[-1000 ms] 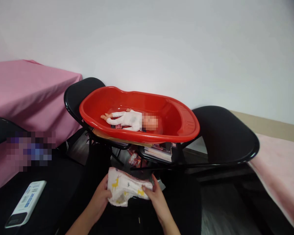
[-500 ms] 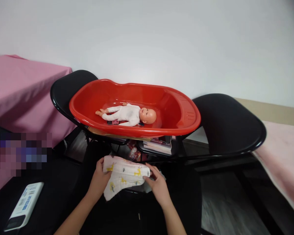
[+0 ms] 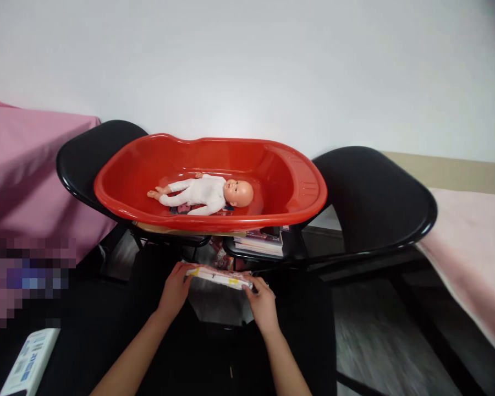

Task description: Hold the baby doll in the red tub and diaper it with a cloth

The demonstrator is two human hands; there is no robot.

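Note:
Both my hands hold a white muslin cloth (image 3: 219, 276) printed with small yellow animals, stretched flat between them just below the tub. My left hand (image 3: 174, 290) grips its left end and my right hand (image 3: 262, 304) grips its right end. Above them a red plastic baby tub (image 3: 301, 190) rests across two black chairs. A baby doll (image 3: 208, 193) in a white sleepsuit lies on its back inside the tub, head to the right.
One black chair (image 3: 82, 157) stands at the left of the tub, another black chair (image 3: 375, 203) at the right. Books (image 3: 260, 242) are stacked under the tub. Pink-covered surfaces (image 3: 20, 159) flank the scene. A white device (image 3: 27, 368) lies at lower left.
My hands have lifted the cloth and pulled it out flat; it was bunched and hanging before. The view has shifted, so the tub sits further left.

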